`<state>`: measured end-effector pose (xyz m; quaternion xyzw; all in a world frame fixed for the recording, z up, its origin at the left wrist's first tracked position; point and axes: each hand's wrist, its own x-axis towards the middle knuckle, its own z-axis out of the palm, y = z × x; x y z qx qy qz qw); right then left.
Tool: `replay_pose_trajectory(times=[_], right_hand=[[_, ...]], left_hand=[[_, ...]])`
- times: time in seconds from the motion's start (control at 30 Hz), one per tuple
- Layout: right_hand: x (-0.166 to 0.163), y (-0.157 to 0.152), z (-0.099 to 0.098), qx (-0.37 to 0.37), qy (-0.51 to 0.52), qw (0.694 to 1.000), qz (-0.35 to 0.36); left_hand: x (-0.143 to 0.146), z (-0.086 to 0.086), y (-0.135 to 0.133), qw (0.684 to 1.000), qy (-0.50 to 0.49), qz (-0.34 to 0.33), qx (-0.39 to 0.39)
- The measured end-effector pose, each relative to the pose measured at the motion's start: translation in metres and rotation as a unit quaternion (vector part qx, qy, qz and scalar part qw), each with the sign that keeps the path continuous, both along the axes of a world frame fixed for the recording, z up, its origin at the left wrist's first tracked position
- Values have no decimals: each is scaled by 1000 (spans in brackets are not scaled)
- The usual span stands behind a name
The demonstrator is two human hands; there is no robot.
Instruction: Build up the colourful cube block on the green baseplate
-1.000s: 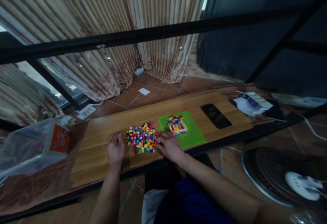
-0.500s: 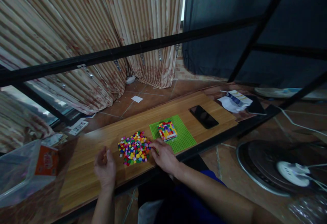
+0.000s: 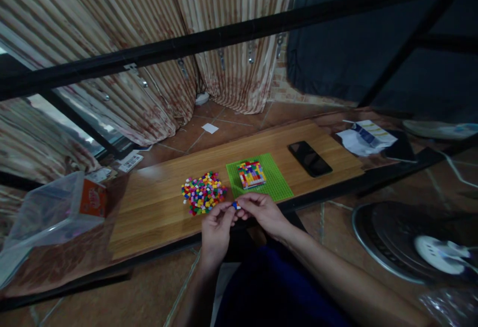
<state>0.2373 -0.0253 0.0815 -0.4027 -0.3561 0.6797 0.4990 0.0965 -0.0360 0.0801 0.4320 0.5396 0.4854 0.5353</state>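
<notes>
Blue plastic building brick (image 3: 235, 205): between the fingertips of both hands, at the near edge of the counter (image 3: 149, 222); clearance above the surface cannot be told.
Adjoining piece: a paler bit shows against the blue; whether it is joined to it cannot be told.
Brick weight: judged very light, so little effort should carry it.
Brick material: judged stiff hard plastic, smooth-faced, unlikely to dent; more liable to slip or flick away than to break.
Brick hold points: opposite side walls, judged best, with studs and underside left free; its small size suits fingertips rather than a palm.
Left hand (image 3: 217, 222) grip: thumb and forefinger pinched on the blue brick, with almost no spread.
Right hand (image 3: 264, 213) grip: thumb and forefinger drawn together on the same brick from the opposite side; exact contact partly covered by the fingers.
Loose brick pile (image 3: 203, 193): mixed colours, spread on the counter just beyond the left hand.
Multicoloured brick build (image 3: 251, 174): on the green studded baseplate (image 3: 279, 180), beyond the right hand and untouched; judged firm as a block, though a knock could loosen single bricks.
Black smartphone (image 3: 309, 158): flat on the counter, to the right of the baseplate, apart from both hands.
</notes>
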Motion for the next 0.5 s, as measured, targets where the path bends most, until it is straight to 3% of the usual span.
replay_pose_trajectory(times=[0.5], right_hand=[[-4,-16,-17,3,-3,994,-107]], left_hand=[[21,-11,-11,995,-79,16,-55]])
